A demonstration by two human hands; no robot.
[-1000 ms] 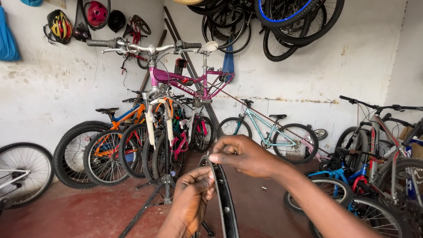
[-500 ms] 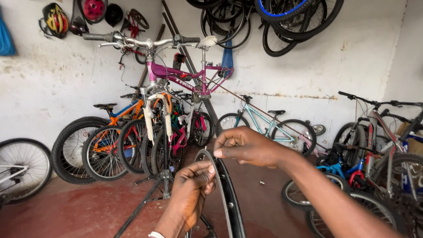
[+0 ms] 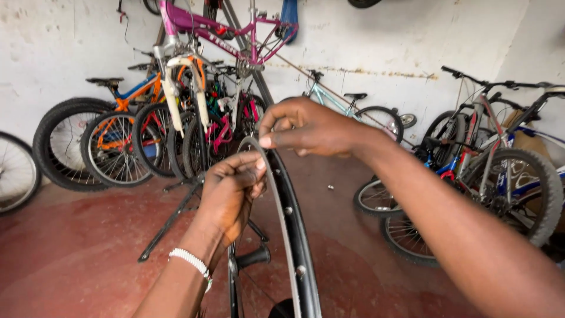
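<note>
A bare black bicycle rim (image 3: 296, 247) stands upright right in front of me, its top arc at chest height. My left hand (image 3: 231, 191), with a white beaded bracelet at the wrist, pinches the rim's left edge near the top. My right hand (image 3: 309, 126) reaches across from the right and rests its fingertips on the top of the rim, thumb and forefinger closed on its edge. A pedal and crank (image 3: 253, 257) show below my left hand.
A pink bicycle frame (image 3: 235, 29) hangs on a black repair stand (image 3: 176, 215) just behind the rim. Several bicycles lean along the white wall at left and back (image 3: 118, 135). More bicycles crowd the right side (image 3: 494, 159). Red floor (image 3: 76, 247).
The view has tilted down, so the helmets and hung tyres on the wall have left the frame. Both hands stay on the top of the rim, shifted only slightly.
</note>
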